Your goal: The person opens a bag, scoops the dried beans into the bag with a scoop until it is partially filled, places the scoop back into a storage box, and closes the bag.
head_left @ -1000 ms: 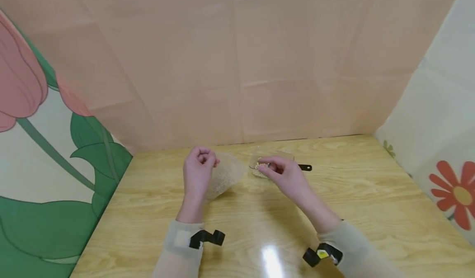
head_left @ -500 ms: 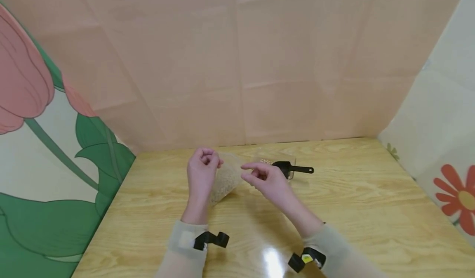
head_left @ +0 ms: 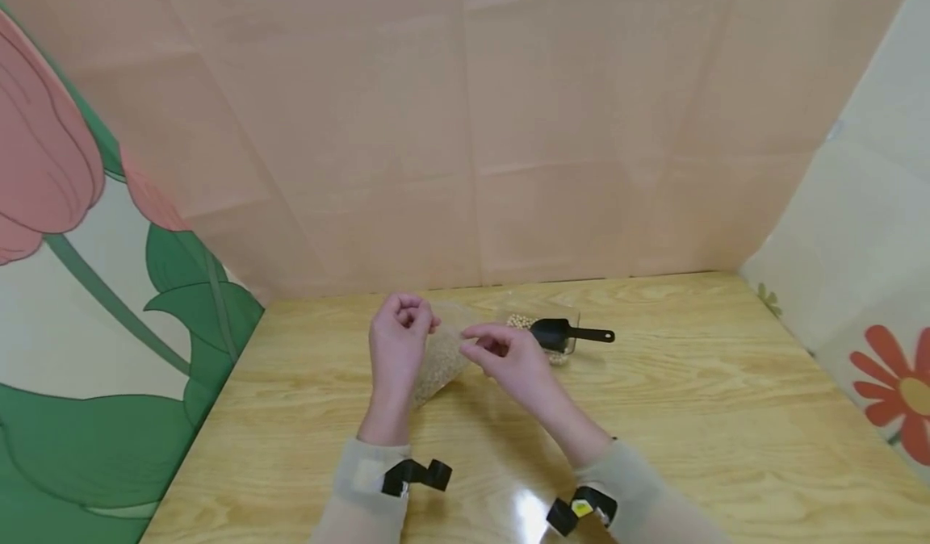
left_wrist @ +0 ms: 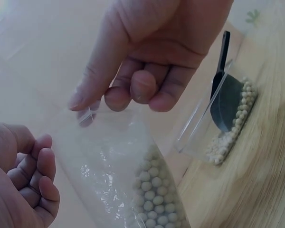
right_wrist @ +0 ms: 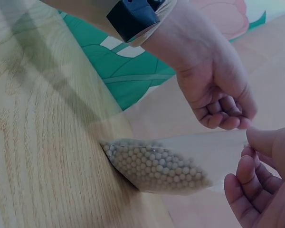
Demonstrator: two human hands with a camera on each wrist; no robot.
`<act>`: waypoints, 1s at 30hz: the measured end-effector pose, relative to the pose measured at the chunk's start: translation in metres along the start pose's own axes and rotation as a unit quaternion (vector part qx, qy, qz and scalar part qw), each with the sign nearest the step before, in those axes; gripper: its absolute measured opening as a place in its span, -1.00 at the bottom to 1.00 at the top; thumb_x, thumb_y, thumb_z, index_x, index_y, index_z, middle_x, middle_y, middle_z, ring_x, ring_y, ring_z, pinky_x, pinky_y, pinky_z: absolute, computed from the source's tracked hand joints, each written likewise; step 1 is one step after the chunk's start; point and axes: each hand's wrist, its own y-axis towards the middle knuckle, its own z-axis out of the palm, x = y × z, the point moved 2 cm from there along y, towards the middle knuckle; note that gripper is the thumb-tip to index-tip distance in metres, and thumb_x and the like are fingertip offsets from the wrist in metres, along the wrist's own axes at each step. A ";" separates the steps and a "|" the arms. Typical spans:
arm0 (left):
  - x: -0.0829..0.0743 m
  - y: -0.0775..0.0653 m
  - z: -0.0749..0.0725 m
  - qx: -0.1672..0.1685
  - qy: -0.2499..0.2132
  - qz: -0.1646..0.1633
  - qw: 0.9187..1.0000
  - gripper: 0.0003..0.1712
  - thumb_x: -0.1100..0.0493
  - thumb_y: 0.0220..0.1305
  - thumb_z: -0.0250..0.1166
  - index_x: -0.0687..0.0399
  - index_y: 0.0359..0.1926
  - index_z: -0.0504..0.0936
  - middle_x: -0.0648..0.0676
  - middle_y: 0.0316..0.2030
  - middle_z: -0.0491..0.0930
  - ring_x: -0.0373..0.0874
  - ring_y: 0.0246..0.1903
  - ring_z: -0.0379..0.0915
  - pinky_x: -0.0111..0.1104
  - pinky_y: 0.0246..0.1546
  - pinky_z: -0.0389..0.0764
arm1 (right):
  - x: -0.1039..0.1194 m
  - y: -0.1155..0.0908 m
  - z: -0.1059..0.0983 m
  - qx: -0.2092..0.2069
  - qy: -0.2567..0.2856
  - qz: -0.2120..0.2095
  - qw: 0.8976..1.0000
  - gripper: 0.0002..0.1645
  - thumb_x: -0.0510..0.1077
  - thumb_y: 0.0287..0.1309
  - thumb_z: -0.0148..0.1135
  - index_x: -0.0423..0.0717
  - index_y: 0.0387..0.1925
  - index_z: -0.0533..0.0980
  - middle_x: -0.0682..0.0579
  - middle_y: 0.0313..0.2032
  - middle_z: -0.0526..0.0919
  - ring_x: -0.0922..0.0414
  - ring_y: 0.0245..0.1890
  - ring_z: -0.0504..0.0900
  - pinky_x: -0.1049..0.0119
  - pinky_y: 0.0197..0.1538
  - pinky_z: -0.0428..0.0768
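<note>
A clear plastic bag (right_wrist: 161, 164) holds many round, pale bean-like beads, and its lower end touches the wooden table. My left hand (head_left: 398, 338) pinches one top corner of the bag, its fingers curled. At the opposite top corner, my right hand (head_left: 512, 358) pinches the film between thumb and forefinger. The left wrist view has the right hand (left_wrist: 156, 52) above the bag's mouth and the left hand (left_wrist: 23, 180) at its side. Whether the bag's mouth is sealed, I cannot tell.
Behind my right hand stands a clear box (left_wrist: 194, 135) with more pale beads (left_wrist: 223, 145). A black scoop (head_left: 554, 335) lies in it, handle sticking out to the right. A pink cloth wall (head_left: 465, 124) rises behind the wooden table (head_left: 690, 382).
My right hand has moved left from in front of the box to the bag's top edge, uncovering the scoop. The left hand has stayed almost in place.
</note>
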 end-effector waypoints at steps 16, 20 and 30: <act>0.002 -0.003 0.001 0.056 -0.022 -0.003 0.998 -0.95 0.30 0.55 0.37 0.21 -0.12 0.68 0.11 -0.41 0.78 -0.06 -0.37 0.71 -0.24 -0.24 0.69 | -0.001 -0.004 -0.001 -0.064 -0.142 -0.084 0.984 -0.96 -0.12 0.44 0.52 0.10 -0.14 0.82 0.26 -0.22 0.80 0.26 -0.21 0.73 0.17 -0.10 0.73; 0.003 -0.002 0.000 0.069 -0.025 0.001 0.997 -0.94 0.28 0.57 0.36 0.20 -0.11 0.68 0.11 -0.41 0.77 -0.04 -0.37 0.70 -0.22 -0.25 0.67 | 0.001 -0.005 -0.005 -0.087 -0.171 -0.134 0.972 -0.95 -0.14 0.42 0.54 0.07 -0.14 0.83 0.26 -0.21 0.80 0.27 -0.21 0.74 0.07 -0.11 0.75; 0.005 0.002 -0.004 0.064 -0.002 0.014 0.998 -0.93 0.28 0.60 0.31 0.20 -0.08 0.69 0.15 -0.30 0.77 0.03 -0.26 0.64 -0.38 -0.24 0.57 | 0.002 -0.006 -0.015 -0.125 -0.167 -0.166 0.964 -0.90 -0.20 0.37 0.55 0.01 -0.12 0.85 0.20 -0.14 0.84 0.23 -0.15 0.80 0.17 -0.11 0.75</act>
